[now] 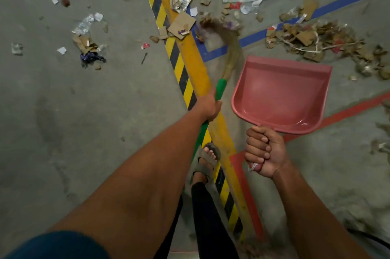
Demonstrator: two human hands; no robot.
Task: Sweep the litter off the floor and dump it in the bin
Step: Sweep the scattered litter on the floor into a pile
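Right hand (264, 152) clenched on handle of smooth pink plastic dustpan (281, 94); left hand (209, 107) wrapped around green broom (219, 88) shaft. Farther: blurred straw bristles among torn cardboard litter (181, 24) on striped concrete floor (63, 111).

The dustpan (280, 94) is dusty pink. Left of it, the broom's handle (219, 89) is bright green and its bristles (229, 39) drab brown. Further left, a yellow line (200, 73) edged with a yellow-and-black striped band (181, 69) crosses the grey floor (63, 111). Above the dustpan runs blue tape (253, 38); below it, red tape (346, 111).
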